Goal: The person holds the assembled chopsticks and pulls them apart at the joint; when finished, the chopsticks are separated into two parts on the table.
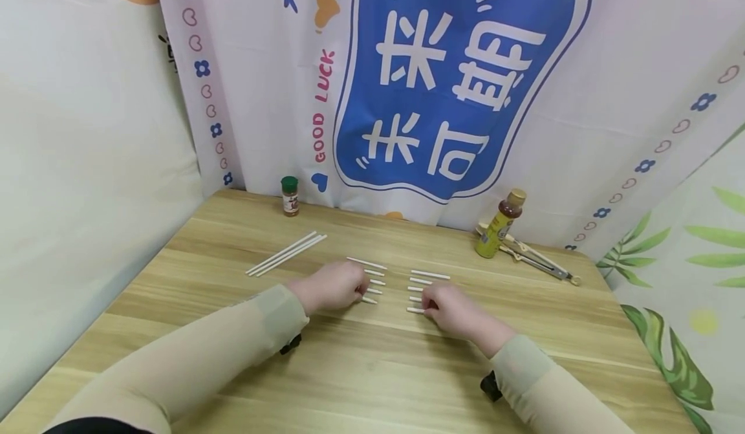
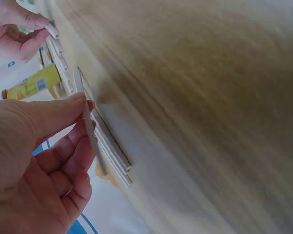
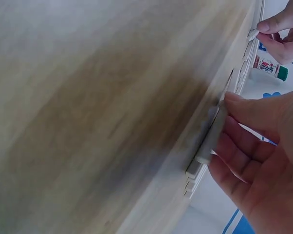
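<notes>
My left hand (image 1: 334, 285) pinches a thin white stick (image 2: 90, 134) between thumb and fingers, close above the wooden table. Under and beside it lies a row of short white sticks (image 1: 367, 263), roughly parallel and partly covered by the hand. Across a narrow gap, my right hand (image 1: 453, 309) also pinches a white stick (image 3: 212, 138) at the near end of a second row of white sticks (image 1: 431, 274). In the right wrist view, that stick is slightly tilted, with others lined up behind it. What the sticks are made of cannot be told.
Three or so longer white sticks (image 1: 285, 253) lie at the left of the wooden table (image 1: 361, 382). A green-capped spice jar (image 1: 290, 196) stands at the back left. At the back right, a yellow-labelled bottle (image 1: 499, 226) stands by metal tongs (image 1: 538, 260). A printed cloth (image 1: 279, 130) hangs behind.
</notes>
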The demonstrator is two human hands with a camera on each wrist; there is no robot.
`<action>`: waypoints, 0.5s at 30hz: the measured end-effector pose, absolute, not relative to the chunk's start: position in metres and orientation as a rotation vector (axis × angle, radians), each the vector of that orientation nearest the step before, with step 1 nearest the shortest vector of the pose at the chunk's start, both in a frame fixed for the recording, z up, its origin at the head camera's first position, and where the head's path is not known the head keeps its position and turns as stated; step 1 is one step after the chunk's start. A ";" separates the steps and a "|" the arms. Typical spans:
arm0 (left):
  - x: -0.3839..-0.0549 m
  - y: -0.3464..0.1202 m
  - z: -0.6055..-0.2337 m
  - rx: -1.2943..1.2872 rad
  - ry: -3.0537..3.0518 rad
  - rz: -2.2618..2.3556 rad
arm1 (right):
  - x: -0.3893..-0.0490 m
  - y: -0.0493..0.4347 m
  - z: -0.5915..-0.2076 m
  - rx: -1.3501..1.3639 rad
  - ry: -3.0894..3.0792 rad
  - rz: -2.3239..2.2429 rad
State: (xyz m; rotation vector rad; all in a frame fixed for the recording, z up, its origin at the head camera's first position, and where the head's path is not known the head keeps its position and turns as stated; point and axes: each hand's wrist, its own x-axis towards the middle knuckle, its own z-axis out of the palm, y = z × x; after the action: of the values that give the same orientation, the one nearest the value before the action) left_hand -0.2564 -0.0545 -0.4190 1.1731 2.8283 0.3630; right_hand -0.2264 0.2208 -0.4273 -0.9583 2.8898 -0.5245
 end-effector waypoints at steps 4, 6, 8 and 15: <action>-0.257 -0.052 -0.420 1.170 2.822 0.350 | -0.226 0.221 -0.427 -0.918 2.868 -0.531; -0.257 -0.050 -0.419 1.161 2.819 0.351 | -0.226 0.221 -0.427 -0.902 2.863 -0.530; -0.257 -0.049 -0.419 1.149 2.814 0.359 | -0.226 0.221 -0.427 -0.891 2.864 -0.536; -0.264 -0.068 -0.407 1.005 2.799 0.520 | -0.225 0.222 -0.426 -0.907 2.855 -0.542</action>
State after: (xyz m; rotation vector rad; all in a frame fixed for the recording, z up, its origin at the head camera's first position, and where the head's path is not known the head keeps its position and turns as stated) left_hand -0.2638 -0.0678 -0.4071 1.0053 2.7988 0.5203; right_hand -0.2252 0.2221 -0.4264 -0.9071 2.8552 -0.5425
